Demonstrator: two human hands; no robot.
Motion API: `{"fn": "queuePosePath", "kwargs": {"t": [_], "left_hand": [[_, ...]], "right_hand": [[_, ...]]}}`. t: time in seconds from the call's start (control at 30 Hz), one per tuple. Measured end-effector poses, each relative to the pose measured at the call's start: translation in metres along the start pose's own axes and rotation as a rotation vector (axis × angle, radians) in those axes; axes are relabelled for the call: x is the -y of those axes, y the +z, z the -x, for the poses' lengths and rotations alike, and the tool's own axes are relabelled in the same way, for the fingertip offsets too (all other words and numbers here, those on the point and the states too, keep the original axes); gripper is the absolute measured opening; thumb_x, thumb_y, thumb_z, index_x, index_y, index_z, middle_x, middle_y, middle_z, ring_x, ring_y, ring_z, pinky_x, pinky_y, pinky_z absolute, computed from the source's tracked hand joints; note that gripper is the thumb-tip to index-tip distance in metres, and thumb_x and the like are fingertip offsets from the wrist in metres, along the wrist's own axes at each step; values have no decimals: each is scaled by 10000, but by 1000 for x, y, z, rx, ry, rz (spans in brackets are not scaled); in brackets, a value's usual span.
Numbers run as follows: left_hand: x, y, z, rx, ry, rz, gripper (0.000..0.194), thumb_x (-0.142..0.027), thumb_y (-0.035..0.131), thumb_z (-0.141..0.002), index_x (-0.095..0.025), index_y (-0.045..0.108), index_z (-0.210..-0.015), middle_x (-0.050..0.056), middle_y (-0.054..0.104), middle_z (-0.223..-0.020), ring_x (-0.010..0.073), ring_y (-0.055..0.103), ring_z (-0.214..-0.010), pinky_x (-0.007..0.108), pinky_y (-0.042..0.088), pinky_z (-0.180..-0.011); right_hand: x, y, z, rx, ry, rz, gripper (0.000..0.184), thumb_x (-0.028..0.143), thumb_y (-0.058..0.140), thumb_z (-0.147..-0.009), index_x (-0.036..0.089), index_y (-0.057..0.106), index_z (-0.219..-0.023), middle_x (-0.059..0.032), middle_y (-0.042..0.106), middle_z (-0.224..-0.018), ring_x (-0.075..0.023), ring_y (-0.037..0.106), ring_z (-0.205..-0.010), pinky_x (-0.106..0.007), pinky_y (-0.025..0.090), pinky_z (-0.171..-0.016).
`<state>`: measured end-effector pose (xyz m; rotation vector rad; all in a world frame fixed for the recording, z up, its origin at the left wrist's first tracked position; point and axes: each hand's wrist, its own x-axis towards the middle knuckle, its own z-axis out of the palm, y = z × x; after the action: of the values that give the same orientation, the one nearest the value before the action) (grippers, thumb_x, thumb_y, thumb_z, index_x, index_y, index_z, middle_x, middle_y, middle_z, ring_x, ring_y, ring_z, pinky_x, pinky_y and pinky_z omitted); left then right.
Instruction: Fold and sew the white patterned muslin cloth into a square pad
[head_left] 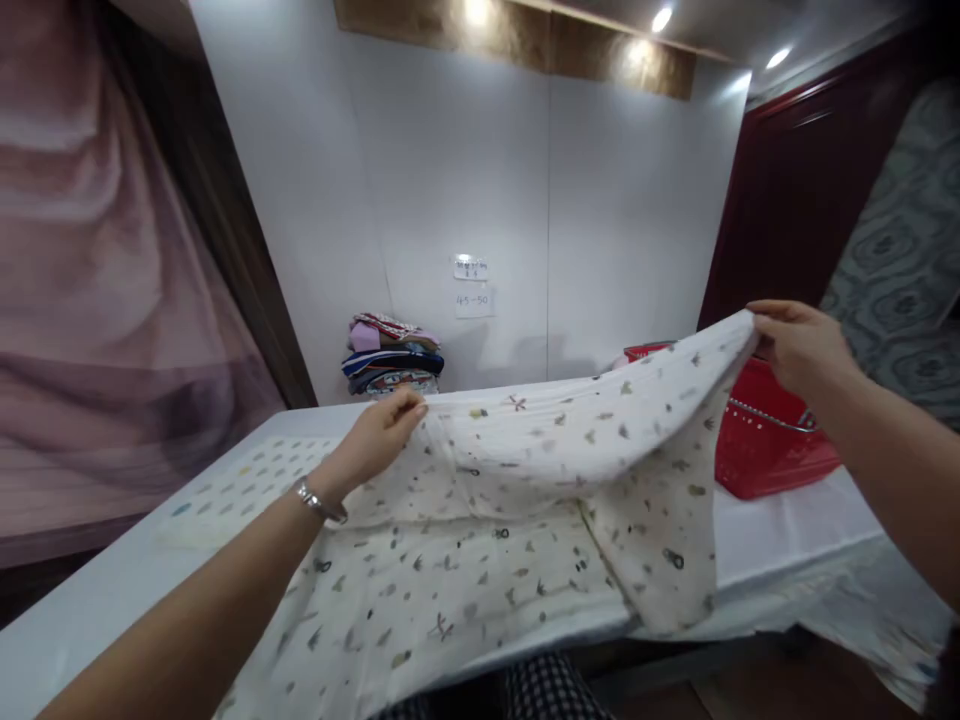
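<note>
A thin white cloth point(450, 570) printed with small plants and figures is stretched between my hands. My left hand point(382, 425), with a silver watch point(319, 500) at the wrist, pinches its upper edge left of centre. Higher up on the right, my right hand point(802, 345) grips a corner and lifts it above the table. The raised part sags between the hands and hangs down on the right. Below, the rest of the cloth lies on the table and drapes over its front edge.
A white table point(90, 580) stands before me. On its left lies a dotted cloth point(262, 475). A pile of folded clothes point(394, 355) stands by the back wall, under paper labels point(474, 300). The red basket point(772, 430) is at the right, partly hidden. A pink curtain point(112, 250) hangs at the left.
</note>
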<state>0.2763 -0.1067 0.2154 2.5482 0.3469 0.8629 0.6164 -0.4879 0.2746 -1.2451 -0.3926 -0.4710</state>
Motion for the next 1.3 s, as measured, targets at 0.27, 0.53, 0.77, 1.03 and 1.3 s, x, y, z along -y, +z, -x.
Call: {"fn": "queuePosePath", "kwargs": {"t": [0.27,0.53,0.77,1.03,1.3], "left_hand": [[-9,9,30,143,152,-148,251,-417,377,-876,-259,558,-947,-2,627,-883,165,577,-781,253,428,-692],[12,23,51,229,80,-203,299,-491,430,-847,-258,615,-874,-6,669,-836,172,612,-750,240,433,-648],[4,38,78,220,152,-166,288,-457,416,-869,-232,577,-788,-31,611,-703,124,568,-632,211,399,-587],[-2,51,81,298,31,28,323,-443,367,-892,-221,573,-781,-21,620,-717,132,570,-675,210,420,-628],[-45,94,50,410,71,-12,339,-422,381,-886,-195,581,-736,-1,614,-705,142,542,-671,249,366,-617]], "right_hand": [[-11,-9,5,-76,258,-36,169,23,624,-643,165,646,-731,31,584,-563,-95,504,-519,-229,379,-497],[-42,-14,17,-26,239,-133,220,50,605,-622,160,634,-810,23,593,-586,-95,508,-516,-202,385,-460],[-75,-20,30,-74,278,-185,224,51,556,-648,163,610,-834,26,601,-634,-79,521,-541,-185,420,-499],[-108,-20,36,-104,352,-7,171,115,582,-628,207,607,-769,34,578,-621,-90,497,-516,-198,407,-467],[-76,60,167,1003,94,388,300,336,528,-787,211,623,-1044,16,572,-704,-100,456,-570,-219,355,-514]]}}
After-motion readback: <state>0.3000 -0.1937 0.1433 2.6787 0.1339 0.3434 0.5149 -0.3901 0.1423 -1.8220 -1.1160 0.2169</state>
